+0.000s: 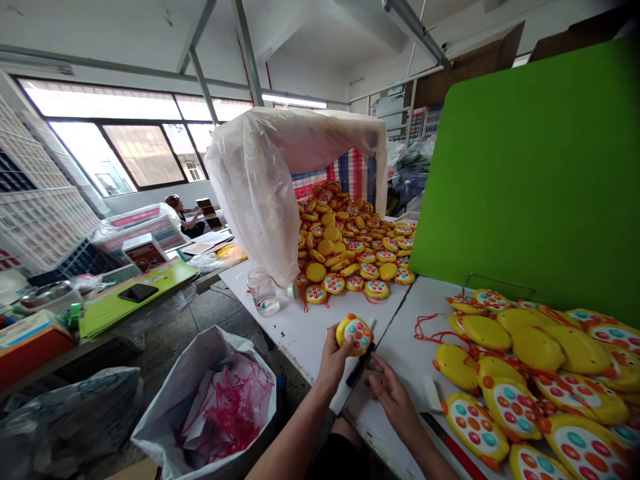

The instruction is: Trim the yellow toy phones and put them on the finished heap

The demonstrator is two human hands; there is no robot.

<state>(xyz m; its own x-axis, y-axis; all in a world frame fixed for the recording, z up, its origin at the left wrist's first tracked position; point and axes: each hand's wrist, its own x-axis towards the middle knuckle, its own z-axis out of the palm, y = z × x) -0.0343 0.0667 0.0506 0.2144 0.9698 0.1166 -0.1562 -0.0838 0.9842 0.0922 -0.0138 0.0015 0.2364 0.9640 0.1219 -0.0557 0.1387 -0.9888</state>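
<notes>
My left hand (pixel 331 360) grips a yellow toy (pixel 354 333) above the white table, its face with coloured round buttons turned up. My right hand (pixel 393 395) is just to the right with fingers apart and nothing held. Between the hands a black marker pen (pixel 357 371) lies on the table, close to my right fingertips. Part of a white stick-like thing (pixel 372 323) shows behind the toy. To the right lie many similar yellow toys (pixel 475 427) with red cords. A small white block (pixel 431 393) and a red strip (pixel 453 445) lie beside my right hand.
A large heap of yellow toys (pixel 345 243) spills from a plastic-covered frame (pixel 253 193). A glass jar (pixel 263 293) stands near the table's left edge. A white sack (pixel 170 407) of pink scraps stands below left. A green board (pixel 530 180) rises at right. A person (pixel 190 220) sits farther back.
</notes>
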